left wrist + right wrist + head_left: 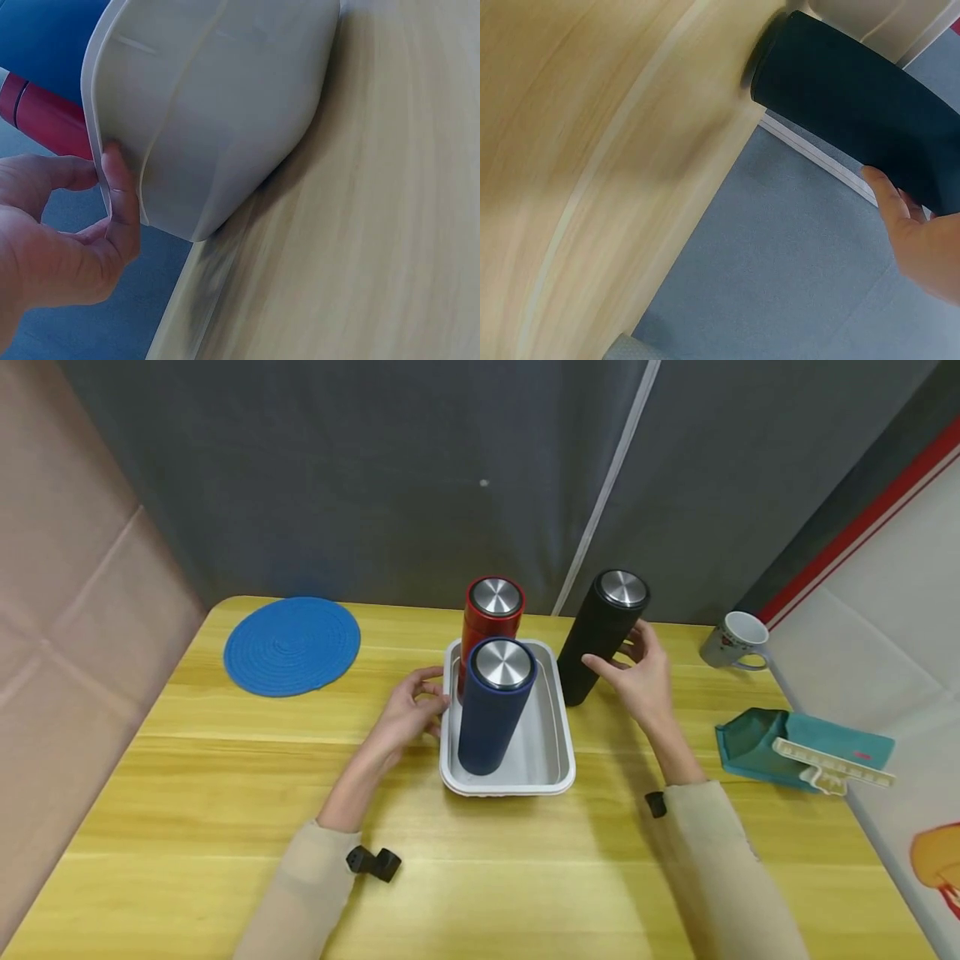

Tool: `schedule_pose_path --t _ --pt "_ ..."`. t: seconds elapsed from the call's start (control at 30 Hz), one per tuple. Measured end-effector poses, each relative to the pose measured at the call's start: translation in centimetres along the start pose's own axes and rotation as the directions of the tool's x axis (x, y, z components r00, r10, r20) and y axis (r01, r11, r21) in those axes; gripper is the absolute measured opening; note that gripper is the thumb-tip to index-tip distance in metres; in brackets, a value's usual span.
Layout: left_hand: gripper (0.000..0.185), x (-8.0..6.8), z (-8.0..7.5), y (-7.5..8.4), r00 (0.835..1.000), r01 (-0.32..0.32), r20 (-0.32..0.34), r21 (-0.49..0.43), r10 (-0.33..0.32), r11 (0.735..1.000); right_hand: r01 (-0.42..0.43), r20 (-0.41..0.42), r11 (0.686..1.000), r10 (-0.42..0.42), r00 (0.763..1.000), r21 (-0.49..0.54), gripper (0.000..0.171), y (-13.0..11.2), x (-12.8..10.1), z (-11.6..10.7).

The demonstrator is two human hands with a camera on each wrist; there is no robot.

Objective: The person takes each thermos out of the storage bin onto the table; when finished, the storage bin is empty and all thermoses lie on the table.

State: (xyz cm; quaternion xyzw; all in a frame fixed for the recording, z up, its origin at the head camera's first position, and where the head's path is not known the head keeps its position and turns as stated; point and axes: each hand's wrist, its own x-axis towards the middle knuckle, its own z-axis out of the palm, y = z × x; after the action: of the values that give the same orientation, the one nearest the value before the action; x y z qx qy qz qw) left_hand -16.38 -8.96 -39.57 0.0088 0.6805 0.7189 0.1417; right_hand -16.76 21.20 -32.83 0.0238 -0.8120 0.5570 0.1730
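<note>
Seen from the head view: right hand [643, 681] curled around the lower body of a black flask [602, 633], thumb on the near side, fingers wrapped behind, grip closed on it. Flask upright with a slight lean, steel cap on top, standing on the wooden desk [225, 793] just beside the right wall of a white tray [558, 777]. Left hand [408, 710] at the tray's left rim, fingers lightly bent and touching the edge; in the left wrist view, thumb [120, 199] pressed against the rim of the tray [217, 105], other fingers loosely curved beside it, not closed round anything. Inside the tray, a blue flask [491, 710] at the front and a red flask [489, 618] right behind it, both upright with steel caps. In the right wrist view, black flask [862, 127] with its base on the desk edge and a fingertip [889, 199] against its side. Elsewhere on the desk: a round blue mat [292, 645] at the far left, a white mug [738, 639] at the far right, and a teal pouch [795, 743] with a pale plastic piece [832, 767] lying on it near the right edge. Beige sleeves on both forearms.
</note>
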Motion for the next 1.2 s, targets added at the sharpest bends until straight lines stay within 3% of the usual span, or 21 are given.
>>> schedule_pose_path --t 0.9,1.2 --pt "0.051 0.14 -0.11 -0.06 1.0 0.001 -0.011 0.005 -0.001 1.0 -0.018 0.038 0.997 0.02 0.999 -0.072 0.068 0.43 0.11 0.07" --pt "0.051 0.08 -0.04 -0.06 1.0 0.006 -0.011 -0.005 -0.006 1.0 -0.033 0.02 0.999 0.032 0.999 0.043 0.065 0.77 -0.06 0.31"
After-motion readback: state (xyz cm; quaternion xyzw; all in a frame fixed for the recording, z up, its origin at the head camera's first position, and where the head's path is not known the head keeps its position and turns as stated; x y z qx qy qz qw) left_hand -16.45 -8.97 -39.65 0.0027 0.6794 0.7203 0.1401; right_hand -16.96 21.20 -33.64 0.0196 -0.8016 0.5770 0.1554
